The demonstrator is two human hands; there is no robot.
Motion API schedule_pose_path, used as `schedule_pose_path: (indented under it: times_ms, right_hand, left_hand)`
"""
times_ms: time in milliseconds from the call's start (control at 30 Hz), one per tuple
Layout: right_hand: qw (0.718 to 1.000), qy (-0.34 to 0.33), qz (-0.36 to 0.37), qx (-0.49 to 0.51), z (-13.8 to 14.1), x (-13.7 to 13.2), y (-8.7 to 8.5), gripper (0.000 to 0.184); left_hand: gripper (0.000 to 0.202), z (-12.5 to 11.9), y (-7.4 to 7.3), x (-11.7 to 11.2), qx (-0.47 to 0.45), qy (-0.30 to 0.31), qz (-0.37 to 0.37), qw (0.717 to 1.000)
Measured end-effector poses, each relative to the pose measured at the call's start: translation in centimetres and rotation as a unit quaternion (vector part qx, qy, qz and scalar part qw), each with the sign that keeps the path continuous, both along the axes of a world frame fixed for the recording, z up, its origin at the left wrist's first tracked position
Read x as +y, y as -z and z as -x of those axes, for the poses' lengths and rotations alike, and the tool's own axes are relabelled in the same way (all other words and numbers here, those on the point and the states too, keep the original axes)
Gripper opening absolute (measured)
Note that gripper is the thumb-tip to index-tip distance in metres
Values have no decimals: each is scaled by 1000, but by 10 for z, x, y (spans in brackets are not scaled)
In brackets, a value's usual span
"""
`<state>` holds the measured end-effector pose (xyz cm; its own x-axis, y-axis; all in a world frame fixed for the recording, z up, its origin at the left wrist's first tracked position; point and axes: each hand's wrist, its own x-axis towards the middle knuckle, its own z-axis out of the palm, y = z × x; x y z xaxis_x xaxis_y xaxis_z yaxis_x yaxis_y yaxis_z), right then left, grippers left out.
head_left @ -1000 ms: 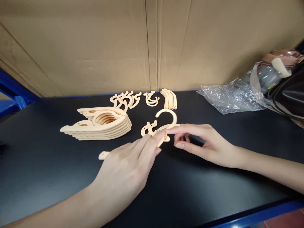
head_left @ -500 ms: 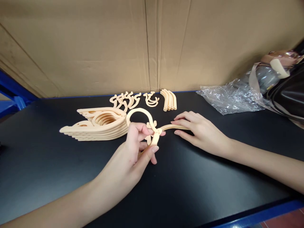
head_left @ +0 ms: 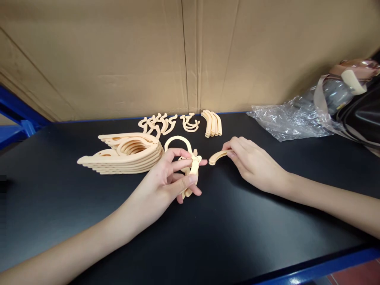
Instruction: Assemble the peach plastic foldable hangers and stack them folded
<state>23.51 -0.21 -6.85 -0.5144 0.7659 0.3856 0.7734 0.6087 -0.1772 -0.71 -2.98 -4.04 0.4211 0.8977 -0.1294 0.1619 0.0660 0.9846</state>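
Note:
My left hand (head_left: 175, 174) is closed around a cream plastic folding hanger, pinching it at the joint below its round hook (head_left: 178, 138). The hook rises above my fingers, while the rest of the hanger is partly hidden behind them. To the right, my right hand (head_left: 253, 160) grips a curved cream hanger arm (head_left: 218, 157) by its right end. The arm's free end points at the joint, with a small gap between them. Left of my left hand lies a neat stack of folded hangers (head_left: 127, 160).
Along the back of the black table (head_left: 237, 237) lie S-shaped pieces (head_left: 169, 124), hook pieces (head_left: 190, 126) and a group of curved arms (head_left: 212, 123). Cardboard (head_left: 118, 59) stands behind. Clear plastic wrap (head_left: 287, 118) and a dark bag (head_left: 362, 107) occupy the right back.
The hanger arm's tip, which was at the joint, is now apart from it. My right fingers have closed more tightly on the arm. My left hand has tilted the hanger slightly.

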Motion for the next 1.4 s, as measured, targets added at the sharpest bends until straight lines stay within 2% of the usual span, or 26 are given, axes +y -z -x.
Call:
schedule_pose_path:
  times_ms: [133, 400, 533, 600, 767, 933, 1100, 1267, 1400]
  right_hand:
    - [998, -22, 35, 48, -1, -3, -1, 18]
    - [997, -27, 61, 48, -4, -5, -1, 16]
    - [994, -43, 73, 69, -2, -8, -5, 24]
    - [992, -63, 78, 75, -2, -9, -6, 27]
    - [989, -118, 61, 67, -2, -9, -5, 21]
    - [981, -190, 34, 33, -1, -7, -4, 19]
    - [979, -204, 6, 31, -1, -9, -4, 22]
    - [977, -206, -56, 2, -3, -12, -6, 35]
    - [975, -204, -81, -25, -2, -13, -7, 33]
  left_hand:
    - [29, 0, -1, -1, 0, -4, 7, 1000]
    - [35, 0, 0, -3, -1, -9, 13, 1000]
    - [61, 0, 5, -2, -8, 5, 2, 1000]
    - [66, 1, 7, -2, -5, 11, -7, 1000]
    - [44, 3, 9, -2, -9, 49, -28, 998]
    - [13, 4, 7, 1, -1, 103, -1, 995]
    - [29, 3, 2, 0, 5, 125, 15, 992]
    - [26, -1, -5, -4, -19, 102, 64, 992]
    - [40, -4, -7, -4, -16, 92, 44, 995]
